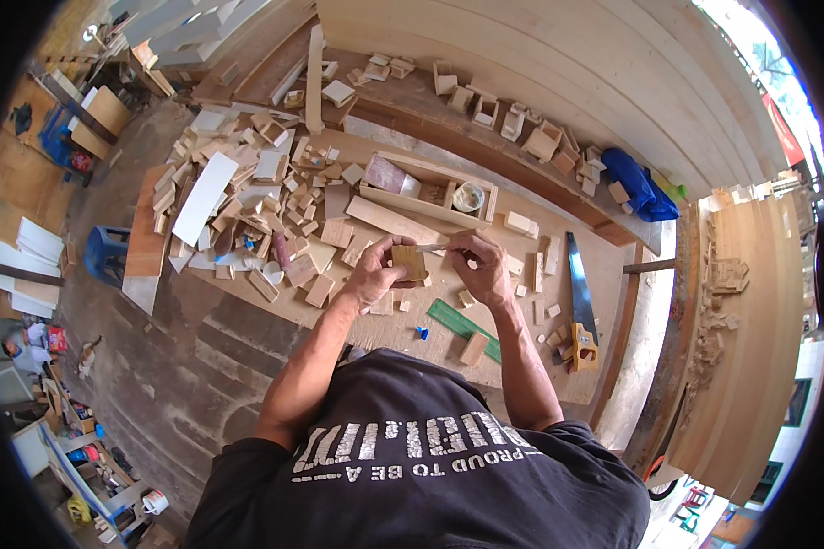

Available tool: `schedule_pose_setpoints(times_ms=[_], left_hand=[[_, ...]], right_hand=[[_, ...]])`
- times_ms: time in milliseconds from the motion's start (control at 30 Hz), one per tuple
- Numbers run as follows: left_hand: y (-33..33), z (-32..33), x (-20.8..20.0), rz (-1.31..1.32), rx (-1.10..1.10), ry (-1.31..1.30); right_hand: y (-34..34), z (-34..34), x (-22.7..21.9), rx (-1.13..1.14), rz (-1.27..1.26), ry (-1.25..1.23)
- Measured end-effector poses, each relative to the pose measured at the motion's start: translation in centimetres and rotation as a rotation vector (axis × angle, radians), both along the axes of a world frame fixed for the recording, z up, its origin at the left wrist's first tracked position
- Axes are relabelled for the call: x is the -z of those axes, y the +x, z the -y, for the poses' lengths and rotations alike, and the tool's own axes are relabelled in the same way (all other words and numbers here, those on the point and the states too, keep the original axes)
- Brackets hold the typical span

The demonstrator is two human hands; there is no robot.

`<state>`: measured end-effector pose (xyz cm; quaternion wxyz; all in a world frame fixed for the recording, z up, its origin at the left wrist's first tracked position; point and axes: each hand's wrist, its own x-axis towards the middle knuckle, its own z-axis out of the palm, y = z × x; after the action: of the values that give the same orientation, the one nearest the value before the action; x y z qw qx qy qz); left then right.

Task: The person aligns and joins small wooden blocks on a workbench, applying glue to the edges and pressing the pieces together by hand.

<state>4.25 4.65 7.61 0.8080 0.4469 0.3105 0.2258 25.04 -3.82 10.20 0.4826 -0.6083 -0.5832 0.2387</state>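
Over the middle of the workbench, my left hand (375,274) grips a small square wooden block (410,264) between thumb and fingers. My right hand (482,265) pinches a thin, pale, stick-like piece (433,247), whose far end meets the block's upper edge. Its exact kind is too small to make out. Beyond my hands stands an open wooden box (412,194) with a round tub (468,197) of pale stuff at its right end. A green ruler (465,328) lies below my right hand, with a wood block (474,349) on it.
Wood offcuts (320,291) are heaped across the bench's left side. A handsaw (581,306) with a yellow handle lies at the right. Small wooden boxes (485,112) line a shelf at the back, near a blue bag (634,186). A blue stool (106,255) stands on the floor at left.
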Motion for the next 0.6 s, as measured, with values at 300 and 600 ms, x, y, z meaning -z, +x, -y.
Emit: schedule_pose_setpoints(times_ms=[300,600], left_hand=[[-0.9,0.0,0.1,0.022,0.015,0.014],[-1.4,-0.4,-0.2,0.003,-0.050,-0.034]], right_hand=[[-0.3,0.2,0.3,0.061,-0.170,-0.031],[-0.9,2.2,1.4,-0.012,-0.301,-0.062]])
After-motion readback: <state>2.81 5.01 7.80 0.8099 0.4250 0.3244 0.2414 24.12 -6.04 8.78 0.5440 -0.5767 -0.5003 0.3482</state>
